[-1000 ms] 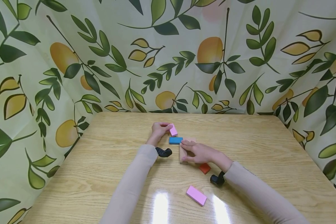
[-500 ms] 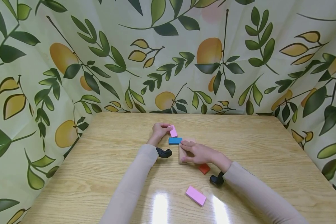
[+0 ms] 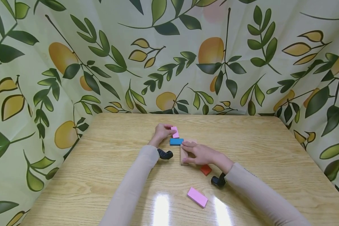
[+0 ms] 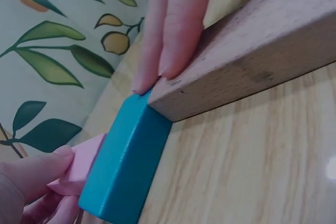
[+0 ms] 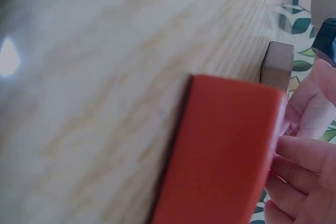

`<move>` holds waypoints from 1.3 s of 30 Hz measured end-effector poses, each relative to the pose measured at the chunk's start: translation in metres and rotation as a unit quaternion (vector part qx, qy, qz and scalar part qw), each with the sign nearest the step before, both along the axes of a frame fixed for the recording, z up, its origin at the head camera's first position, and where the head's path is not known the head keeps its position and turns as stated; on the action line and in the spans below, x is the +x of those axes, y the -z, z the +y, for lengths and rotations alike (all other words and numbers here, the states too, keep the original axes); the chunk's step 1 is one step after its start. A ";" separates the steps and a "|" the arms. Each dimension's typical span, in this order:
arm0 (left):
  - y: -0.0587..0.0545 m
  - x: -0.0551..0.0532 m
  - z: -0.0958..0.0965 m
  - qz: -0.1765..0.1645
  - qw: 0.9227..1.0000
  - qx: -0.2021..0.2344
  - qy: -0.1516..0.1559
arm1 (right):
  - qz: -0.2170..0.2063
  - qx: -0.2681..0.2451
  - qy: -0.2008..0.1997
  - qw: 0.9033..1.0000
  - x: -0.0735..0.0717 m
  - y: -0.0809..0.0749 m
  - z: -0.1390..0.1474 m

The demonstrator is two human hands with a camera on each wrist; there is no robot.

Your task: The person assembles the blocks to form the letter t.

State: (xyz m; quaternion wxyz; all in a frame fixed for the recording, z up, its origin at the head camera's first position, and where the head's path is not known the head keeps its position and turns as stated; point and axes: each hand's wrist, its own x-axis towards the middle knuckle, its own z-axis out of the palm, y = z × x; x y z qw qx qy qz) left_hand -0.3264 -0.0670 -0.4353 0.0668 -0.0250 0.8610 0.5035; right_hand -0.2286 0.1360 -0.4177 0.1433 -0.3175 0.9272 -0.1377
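My left hand [image 3: 162, 133] pinches a small pink block [image 3: 174, 132] between thumb and fingers at the far side of a blue block [image 3: 176, 142]. In the left wrist view, the pink block [image 4: 81, 165] sits right against the side of the blue block [image 4: 123, 156]. A plain wooden block [image 4: 252, 51] meets the blue block's other end. My right hand [image 3: 199, 153] lies over the plain wooden blocks [image 3: 184, 156], partly hiding them. Its straight fingers [image 4: 181, 30] rest at the corner where wood and blue meet.
A red block [image 3: 206, 170] lies beside my right wrist, looming large in the right wrist view. Nearer the front, another pink block [image 3: 197, 197] lies flat on the wood-grain table [image 3: 115, 157]. A leaf-patterned cloth [image 3: 169, 62] hangs behind the table.
The pink block in my left hand has turned slightly, lining up straighter against the blue block. My right hand stays in place on the wooden blocks.
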 end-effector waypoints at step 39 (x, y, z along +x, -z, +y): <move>0.003 0.003 0.008 0.024 0.999 -0.005 0.022 | 0.010 -0.015 -0.008 1.000 0.002 0.000 0.001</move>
